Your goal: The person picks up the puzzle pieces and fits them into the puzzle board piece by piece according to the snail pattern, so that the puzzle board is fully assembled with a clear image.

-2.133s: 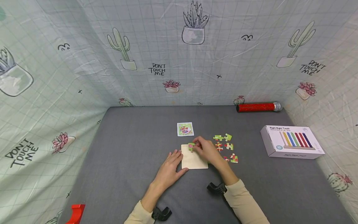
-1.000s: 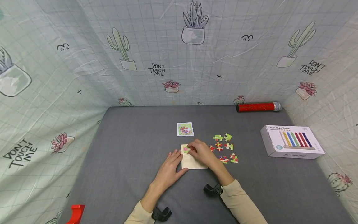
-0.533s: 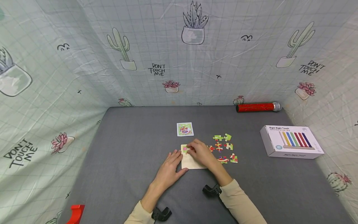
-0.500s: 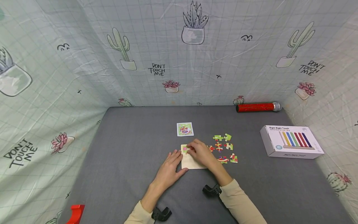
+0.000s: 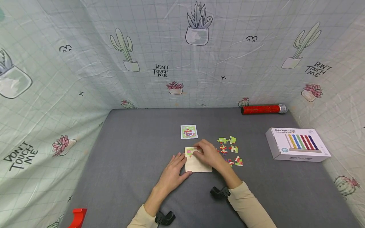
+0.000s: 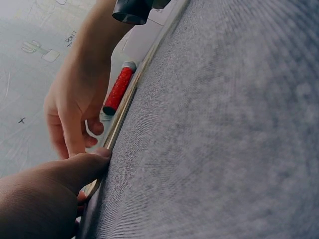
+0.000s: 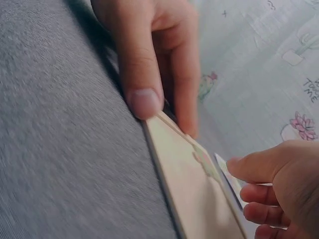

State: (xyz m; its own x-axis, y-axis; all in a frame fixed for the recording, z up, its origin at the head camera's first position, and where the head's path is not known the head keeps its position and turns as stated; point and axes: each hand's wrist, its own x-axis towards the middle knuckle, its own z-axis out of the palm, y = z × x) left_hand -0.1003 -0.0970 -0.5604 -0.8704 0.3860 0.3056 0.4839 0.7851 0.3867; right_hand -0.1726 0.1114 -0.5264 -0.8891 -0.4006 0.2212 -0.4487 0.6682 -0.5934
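A square wooden puzzle board [image 5: 198,166] lies flat on the grey table. In its far left corner sits a green jigsaw piece [image 5: 189,152] with a pink flower. My left hand [image 5: 172,171] rests along the board's left side, fingers extended and thumb [image 7: 145,102] at the near corner. Over the board's far right part is my right hand [image 5: 209,154]. Its thumb and bent fingers [image 7: 261,194] stand apart from the flower piece in the right wrist view, with nothing between them. More jigsaw pieces [image 5: 223,149] lie to the right, some partly hidden behind the right hand.
Beyond the board lies a small picture card [image 5: 189,131]. At the right stands a white box [image 5: 297,144] with an abacus picture. A red tube with a silver end [image 5: 262,109] lies at the back edge. Near the front left is a red curved block [image 5: 78,218].
My right hand has brought the flower piece to the board's far left corner, let go of it and drawn back a little to the right. My left hand has stayed put.
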